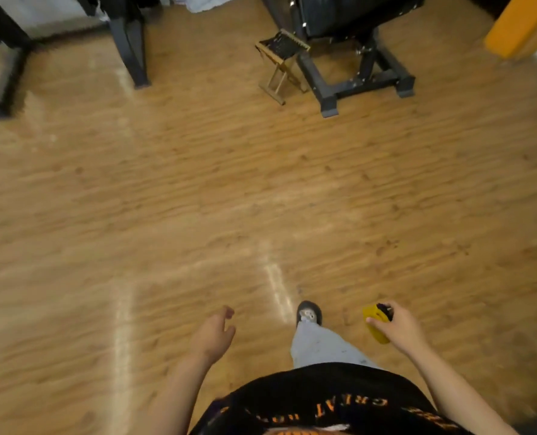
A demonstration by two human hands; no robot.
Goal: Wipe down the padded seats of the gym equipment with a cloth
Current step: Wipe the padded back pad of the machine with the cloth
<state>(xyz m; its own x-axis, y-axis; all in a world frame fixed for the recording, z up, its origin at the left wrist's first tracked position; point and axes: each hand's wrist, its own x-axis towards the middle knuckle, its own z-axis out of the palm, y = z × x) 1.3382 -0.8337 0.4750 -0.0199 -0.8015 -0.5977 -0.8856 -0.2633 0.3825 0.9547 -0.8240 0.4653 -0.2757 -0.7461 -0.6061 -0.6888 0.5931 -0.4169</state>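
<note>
Right hand (397,326) low over the wood floor (198,183), fingers curled round a yellow cloth (376,324), possibly bunched. Left hand (213,334) holds nothing, fingers loosely curled. Black gym machine (348,42) well ahead.

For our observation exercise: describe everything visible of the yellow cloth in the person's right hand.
The yellow cloth is bunched into a compact wad, bright yellow with a dark patch at its top end; blur hides its weave. The right hand grips it, thumb across its side, above the wooden floor. Nothing else touches it.
</note>
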